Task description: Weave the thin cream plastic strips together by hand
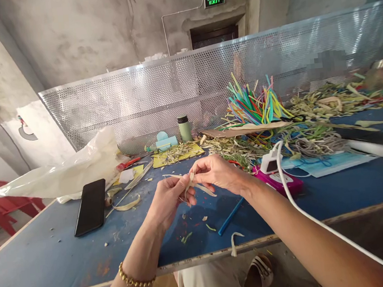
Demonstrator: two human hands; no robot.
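Observation:
My left hand (173, 195) and my right hand (217, 172) meet above the middle of the blue table (134, 245). Between them is a pale, dried husk-like strip (206, 190), folded or knotted where the fingers pinch it. One end sticks out under my right fingers, and another thin end shows above my left hand. Both hands are closed on it; the fingertips partly cover the knot. Below them lie a blue stick (230, 216), small scraps and a curled pale strip (234, 243) at the table's front edge.
Left are a black phone (90, 206) and a plastic bag (74, 167). Behind stand a green bottle (185, 129) and colourful pipe-cleaner-like stems (255, 100). Right are a pink box (277, 181), a white charger with its cable (296, 198) and a blue mask (333, 163). A perforated metal screen (145, 98) closes the back.

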